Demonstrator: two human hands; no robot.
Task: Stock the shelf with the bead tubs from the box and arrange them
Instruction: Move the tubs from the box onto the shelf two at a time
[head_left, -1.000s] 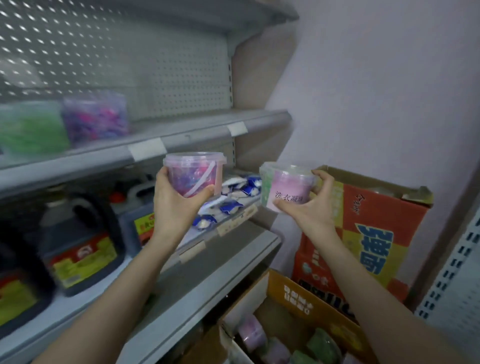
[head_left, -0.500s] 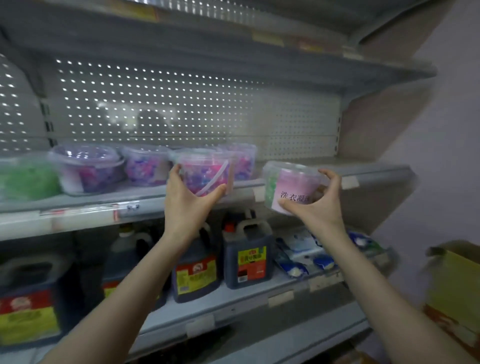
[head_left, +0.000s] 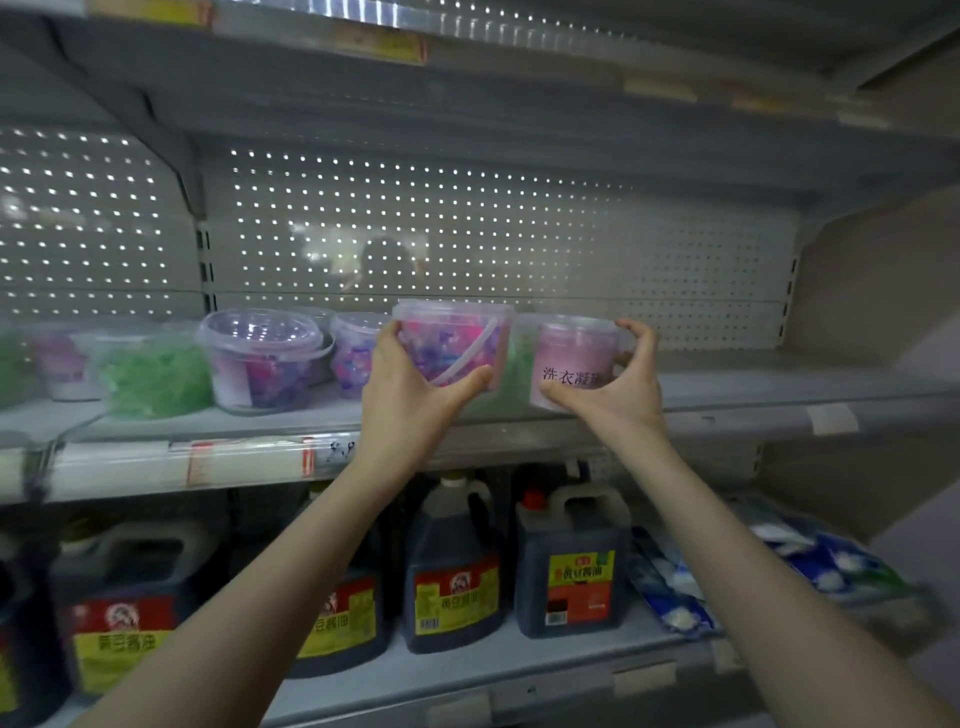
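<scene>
Both tubs have come up to shelf level since a moment ago, and the box has dropped out of view. At centre frame we hold one bead tub in each hand. Our left hand (head_left: 410, 400) cups a pink-and-purple tub (head_left: 457, 343) from below. Our right hand (head_left: 618, 395) curls round a pink-labelled tub (head_left: 571, 358), thumb low and fingers at the rim. Both sit at the front edge of the middle shelf (head_left: 779, 395); we cannot tell whether either base touches it. At left of frame a row of stocked tubs (head_left: 260, 358) already stands, and bare shelf lies at right. Dark jugs (head_left: 452, 571) fill the level below. We judge the stocking partly done: these two still need placing and lining up.
</scene>
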